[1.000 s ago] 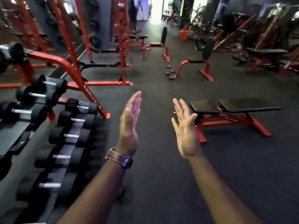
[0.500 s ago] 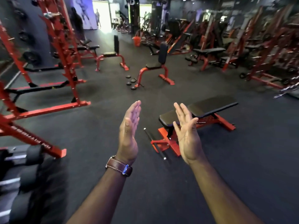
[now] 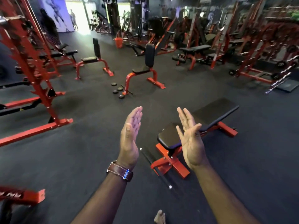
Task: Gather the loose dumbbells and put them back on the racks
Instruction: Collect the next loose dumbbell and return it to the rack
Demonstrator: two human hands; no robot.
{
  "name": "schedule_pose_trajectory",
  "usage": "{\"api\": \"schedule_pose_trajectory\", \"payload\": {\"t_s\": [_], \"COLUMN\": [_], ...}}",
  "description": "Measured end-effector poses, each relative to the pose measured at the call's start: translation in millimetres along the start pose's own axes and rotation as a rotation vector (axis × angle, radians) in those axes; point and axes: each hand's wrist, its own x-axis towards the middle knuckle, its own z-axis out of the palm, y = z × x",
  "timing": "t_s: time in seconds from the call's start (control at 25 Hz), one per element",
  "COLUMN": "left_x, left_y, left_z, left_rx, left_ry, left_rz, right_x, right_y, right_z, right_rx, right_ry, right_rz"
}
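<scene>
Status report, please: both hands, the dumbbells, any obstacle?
Left hand and right hand open, empty. No whole dumbbell in view; small discs on the floor ahead. Flat bench and loose bar lie close ahead.

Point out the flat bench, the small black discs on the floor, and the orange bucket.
flat bench [image 3: 215, 113], head view, on the black pad.
small black discs [image 3: 119, 89], head view, on one disc's top.
orange bucket [image 3: 118, 43], head view, on its side wall.

4 plates [image 3: 118, 91] (floor), 2 hands [image 3: 130, 136]

left hand [image 3: 129, 139] raised, fingers straight; right hand [image 3: 191, 141] raised, palm inward, empty
</scene>
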Motion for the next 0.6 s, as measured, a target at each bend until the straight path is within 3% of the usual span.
{"api": "schedule_pose_trajectory", "payload": {"t_s": [0.4, 0.6], "left_x": [289.7, 402.2], "left_y": [-105.8, -169.9], "left_z": [-46.5, -82.0], "left_rx": [-0.016, -0.043], "left_ry": [-0.055, -0.106], "left_rz": [-0.012, -0.057], "right_x": [286.5, 393.4], "right_y": [82.8, 138.1], "right_z": [-2.3, 6.6], "right_rx": [-0.052, -0.058], "right_ry": [0.015, 0.099], "right_rz": [0.014, 0.017]}}
